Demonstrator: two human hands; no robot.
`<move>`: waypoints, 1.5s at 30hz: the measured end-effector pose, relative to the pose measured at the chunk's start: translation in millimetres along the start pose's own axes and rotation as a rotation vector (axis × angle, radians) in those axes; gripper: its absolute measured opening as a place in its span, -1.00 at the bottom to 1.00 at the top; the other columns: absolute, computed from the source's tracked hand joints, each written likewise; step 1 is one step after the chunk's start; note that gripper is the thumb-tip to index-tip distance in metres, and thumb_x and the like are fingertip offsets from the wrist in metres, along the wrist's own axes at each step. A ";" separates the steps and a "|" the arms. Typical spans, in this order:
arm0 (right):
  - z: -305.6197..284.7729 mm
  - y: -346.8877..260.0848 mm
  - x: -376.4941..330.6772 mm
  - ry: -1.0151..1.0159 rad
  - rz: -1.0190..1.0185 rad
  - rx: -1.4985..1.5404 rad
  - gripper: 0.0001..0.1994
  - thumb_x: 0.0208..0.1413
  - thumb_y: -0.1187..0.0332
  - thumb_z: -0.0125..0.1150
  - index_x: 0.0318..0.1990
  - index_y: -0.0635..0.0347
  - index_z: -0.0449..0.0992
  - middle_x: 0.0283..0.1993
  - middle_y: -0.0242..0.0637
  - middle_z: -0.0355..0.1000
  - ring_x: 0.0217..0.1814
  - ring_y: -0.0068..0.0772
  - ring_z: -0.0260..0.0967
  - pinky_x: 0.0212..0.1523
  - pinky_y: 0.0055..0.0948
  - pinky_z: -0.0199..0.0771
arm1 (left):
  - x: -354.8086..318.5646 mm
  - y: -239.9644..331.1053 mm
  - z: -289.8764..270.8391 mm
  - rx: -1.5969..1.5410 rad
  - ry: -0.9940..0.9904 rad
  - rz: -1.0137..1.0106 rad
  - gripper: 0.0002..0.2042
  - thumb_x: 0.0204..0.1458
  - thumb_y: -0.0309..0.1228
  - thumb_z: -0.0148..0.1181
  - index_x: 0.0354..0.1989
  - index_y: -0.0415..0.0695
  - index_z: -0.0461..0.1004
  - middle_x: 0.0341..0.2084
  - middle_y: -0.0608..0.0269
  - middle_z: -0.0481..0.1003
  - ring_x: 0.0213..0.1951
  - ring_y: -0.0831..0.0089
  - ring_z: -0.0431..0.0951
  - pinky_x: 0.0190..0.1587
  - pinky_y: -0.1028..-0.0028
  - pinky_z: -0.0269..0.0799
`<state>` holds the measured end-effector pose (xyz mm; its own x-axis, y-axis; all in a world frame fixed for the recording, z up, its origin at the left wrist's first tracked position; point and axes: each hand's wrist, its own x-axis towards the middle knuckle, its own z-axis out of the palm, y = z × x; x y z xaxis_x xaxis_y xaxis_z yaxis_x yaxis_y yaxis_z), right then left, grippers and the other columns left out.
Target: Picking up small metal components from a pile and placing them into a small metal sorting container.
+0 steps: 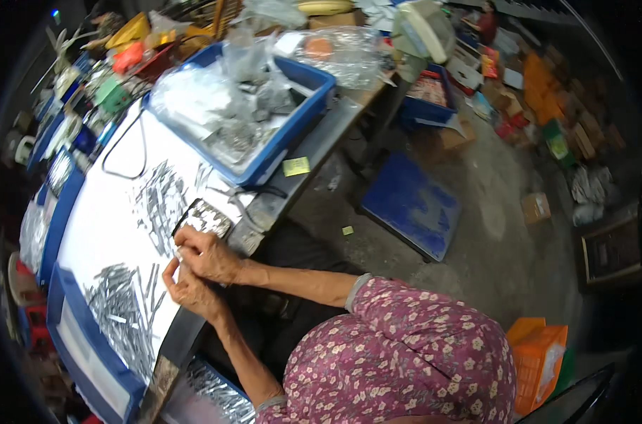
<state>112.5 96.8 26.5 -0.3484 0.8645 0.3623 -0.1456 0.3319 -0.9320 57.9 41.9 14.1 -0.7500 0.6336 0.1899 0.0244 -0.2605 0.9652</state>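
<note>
A small pale piece sits at the fingertips, over the white tabletop near its edge; it is blurred, so its exact form is hard to tell. The right hand comes in from above with its fingers curled and drawn close together, seemingly pinching the piece. The left hand meets it from below, thumb and forefinger bent toward the same spot with only a slight gap between them; whether they grip too, I cannot tell.

For so small a thing, a light pinch with the tips should serve best: one hand steadying, the other making the fine turn, wrists low so neither drifts. Working a little farther in from the edge would be safer, since a slip here could send it to the floor.

Just beyond the right hand is the dark tray of small shiny bits; its rim could catch a knuckle. Loose metal strips lie past it, and a denser pile spreads beside the left hand, best left undisturbed by the forearm. Farther out stands the blue bin of bagged goods.
</note>
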 end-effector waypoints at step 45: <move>-21.9 -6.6 7.9 -0.310 0.271 0.262 -0.90 0.00 0.55 0.08 -0.30 0.31 0.35 -0.42 -0.35 0.41 -0.41 -0.64 0.37 -0.38 -0.69 0.39 | -5.1 25.3 -6.4 -0.127 -0.092 -0.127 -0.95 0.06 -0.56 -0.09 -0.33 -0.26 0.27 -0.71 0.43 0.28 -0.63 0.76 0.18 -0.59 0.70 0.11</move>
<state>130.9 109.7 35.3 -0.6595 0.7404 0.1299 -0.2261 -0.0306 -0.9736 58.1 27.3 36.4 -0.6783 0.7294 0.0890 -0.1545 -0.2600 0.9532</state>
